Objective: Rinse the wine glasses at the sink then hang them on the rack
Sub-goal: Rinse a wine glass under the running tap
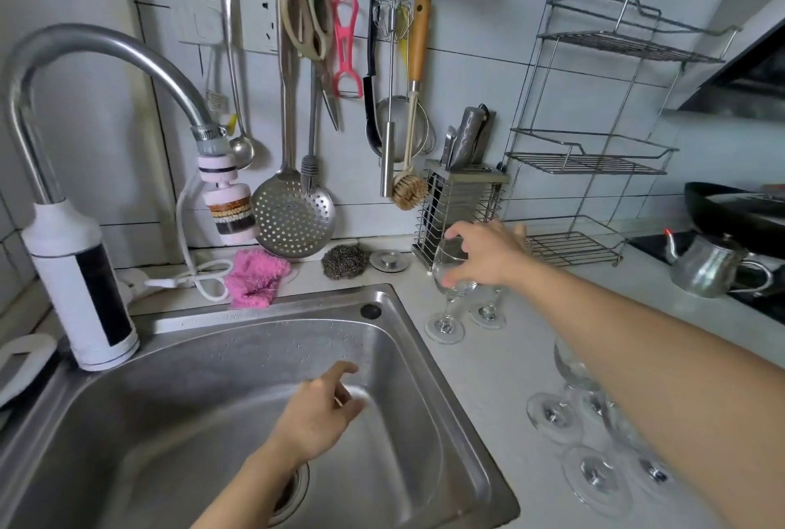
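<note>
Right hand [488,256]: reaches over the counter [488,384] just right of the sink [255,312], towards its back right corner. Fingers [467,236] are curled round the bowl of a wine glass [451,280], thumb on the near side and the other fingers over the far side. The grip is partly closed, on the bowl only. The glass is upright, its foot low at the counter surface. Cannot tell whether the foot rests on the counter or is just clear of it.

Second glass [488,314]: just behind and to the right of the held one, upright, bowl mostly hidden by the hand.

Other glasses [552,416]: a cluster at the front right of the counter, partly hidden under the right forearm. Several round feet are visible.

Left hand [316,414]: over the sink basin, above the drain, palm down. Fingers [340,370] are loosely bent and slightly spread. It holds nothing and touches nothing.

Wire rack [594,163]: three tiers, at the back right of the counter against the wall, well apart from the held glass. A knife holder [458,205] stands between it and the sink.

Tap [85,44]: arches over the back left of the sink.
</note>
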